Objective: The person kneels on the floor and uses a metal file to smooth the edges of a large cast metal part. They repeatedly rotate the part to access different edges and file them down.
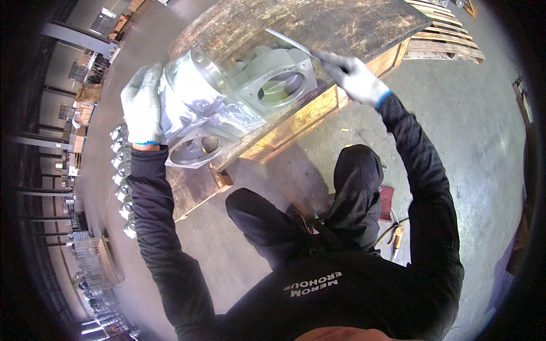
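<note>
A shiny metal casting [190, 85] with a round opening on top and flat flanges stands at the left of the wooden workbench [364, 25]. My left hand [142, 105], in a white knitted glove, grips its left side; the fingertips are partly hidden. Over the bench's near edge, my right hand [358, 79], gloved too, is closed round the dark handle of a long flat file [290, 41]. Its pale blade points up and left, apart from the castings. Below it, a second metal casting [284, 85] with a square flange and a big round hole rests on the bench.
A wooden pallet [443, 37] lies on the floor at the far right. Near my right knee are a brass-coloured air gun [397, 234] with a hose and a red piece [387, 203]. Several metal parts [122, 176] stand in a row at the left.
</note>
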`<state>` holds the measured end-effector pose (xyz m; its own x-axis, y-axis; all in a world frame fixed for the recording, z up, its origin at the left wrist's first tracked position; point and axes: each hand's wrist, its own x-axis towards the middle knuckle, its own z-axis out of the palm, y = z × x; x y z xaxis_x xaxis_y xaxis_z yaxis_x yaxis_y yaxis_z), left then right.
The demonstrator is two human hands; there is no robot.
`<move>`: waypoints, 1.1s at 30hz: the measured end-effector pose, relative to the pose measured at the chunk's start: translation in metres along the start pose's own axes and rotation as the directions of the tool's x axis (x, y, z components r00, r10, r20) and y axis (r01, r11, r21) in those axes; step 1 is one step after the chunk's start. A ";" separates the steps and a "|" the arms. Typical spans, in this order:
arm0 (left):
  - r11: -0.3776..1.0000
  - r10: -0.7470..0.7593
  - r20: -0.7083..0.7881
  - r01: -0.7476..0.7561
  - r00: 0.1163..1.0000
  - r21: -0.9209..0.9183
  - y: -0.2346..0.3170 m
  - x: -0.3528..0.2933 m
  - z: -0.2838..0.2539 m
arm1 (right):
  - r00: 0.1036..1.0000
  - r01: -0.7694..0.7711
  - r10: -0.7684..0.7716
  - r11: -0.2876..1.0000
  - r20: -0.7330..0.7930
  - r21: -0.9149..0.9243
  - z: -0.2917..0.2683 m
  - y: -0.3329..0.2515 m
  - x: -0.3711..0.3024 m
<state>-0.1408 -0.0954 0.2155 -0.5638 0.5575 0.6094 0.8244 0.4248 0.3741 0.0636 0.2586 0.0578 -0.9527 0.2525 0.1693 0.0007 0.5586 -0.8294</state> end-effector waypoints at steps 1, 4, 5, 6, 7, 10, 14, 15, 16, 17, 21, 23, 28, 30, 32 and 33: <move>0.999 -0.017 0.023 0.018 1.000 -0.036 -0.001 0.000 -0.001 | 0.996 -0.064 0.059 0.994 0.060 0.091 -0.004 0.006 0.002; 0.987 0.128 0.025 -0.130 0.991 0.092 -0.006 -0.003 -0.004 | 0.964 0.264 -0.265 0.962 -0.008 -0.075 -0.012 0.021 -0.008; 0.974 0.164 0.017 -0.165 0.986 0.157 -0.008 -0.003 -0.003 | 0.966 0.256 -0.257 0.956 0.005 -0.142 -0.012 0.023 -0.013; 0.946 0.204 0.029 -0.204 0.979 0.251 -0.009 -0.003 -0.003 | 0.967 0.247 -0.253 0.943 0.002 -0.221 -0.013 0.023 -0.014; 0.941 0.222 0.010 -0.217 0.975 0.259 -0.010 -0.003 -0.004 | 0.943 0.325 -0.331 0.936 -0.027 -0.137 -0.012 0.020 -0.016; 0.963 0.178 0.010 -0.176 0.984 0.203 -0.008 -0.002 -0.003 | 0.998 0.062 -0.059 0.993 0.031 -0.099 -0.014 0.002 0.002; 0.977 -0.135 -0.019 0.130 0.991 -0.170 -0.001 -0.006 0.000 | 0.986 -0.017 0.008 0.999 0.168 0.051 -0.028 -0.012 0.013; 0.960 -0.166 -0.023 0.156 0.986 -0.234 0.000 -0.007 0.001 | 0.970 -0.112 0.108 0.994 0.217 0.007 -0.033 -0.010 0.010; 0.939 -0.227 -0.012 0.215 0.974 -0.269 0.000 -0.007 0.003 | 0.947 -0.215 0.224 0.974 0.231 -0.065 -0.036 -0.008 0.009; 0.920 -0.264 -0.023 0.245 0.964 -0.305 0.000 -0.007 0.004 | 0.935 -0.264 0.276 0.961 0.221 -0.085 -0.036 -0.005 0.009; 0.991 -0.063 -0.054 0.056 0.997 -0.118 -0.001 -0.006 0.003 | 0.983 -0.047 0.014 0.983 0.185 0.178 -0.021 -0.001 0.025; 0.981 0.062 -0.049 -0.052 0.997 0.186 0.000 -0.005 0.002 | 0.977 -0.089 0.049 0.978 0.205 0.188 -0.016 -0.003 0.035; 0.880 -0.325 -0.033 0.289 0.945 -0.378 0.011 -0.007 0.007 | 0.942 -0.260 0.248 0.965 0.226 0.028 -0.017 0.001 0.030; 0.895 -0.329 -0.060 0.290 0.943 -0.340 0.013 -0.007 0.009 | 0.957 -0.234 0.194 0.956 0.216 0.178 -0.013 0.010 0.029; 0.892 -0.312 -0.042 0.278 0.949 -0.356 0.013 -0.007 0.008 | 0.992 0.070 -0.083 0.989 0.096 0.134 -0.002 0.022 0.039; 0.880 -0.322 -0.027 0.289 0.946 -0.378 0.012 -0.006 0.008 | 0.996 0.092 -0.094 0.990 0.011 0.103 0.004 0.027 0.043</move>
<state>-0.1279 -0.0881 0.2112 -0.7978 0.3717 0.4746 0.5812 0.2652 0.7693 0.0214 0.2820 0.0403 -0.9518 0.1903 0.2404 -0.1183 0.4953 -0.8606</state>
